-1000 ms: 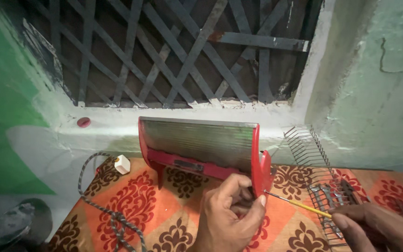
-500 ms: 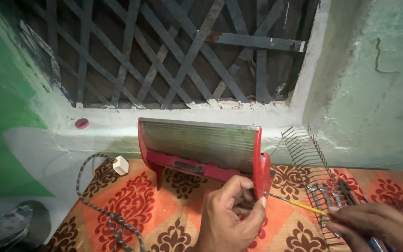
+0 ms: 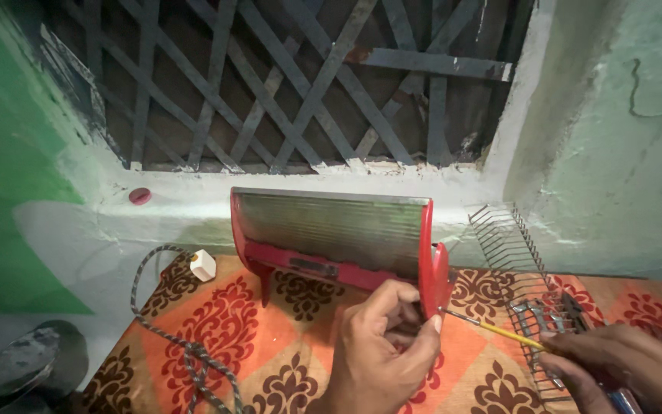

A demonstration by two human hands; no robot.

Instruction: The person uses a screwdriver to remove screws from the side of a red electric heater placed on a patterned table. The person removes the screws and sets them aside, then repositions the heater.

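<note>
The right hand (image 3: 622,368) is closed around the handle of a yellow-shafted screwdriver (image 3: 492,328), whose tip is set against the red end cap (image 3: 437,277) of a small red heater (image 3: 331,238). The left hand (image 3: 381,349) is curled against that end, fingers pinched at the spot where the tip meets it; whether a screw is held cannot be told. The heater stands on the patterned worktop (image 3: 270,360) below a latticed window (image 3: 300,84). Its wire guard (image 3: 511,249) is already off and lies at the right; the end cap is still fitted. A braided cord (image 3: 166,322) with a white plug (image 3: 202,264) trails left.
</note>
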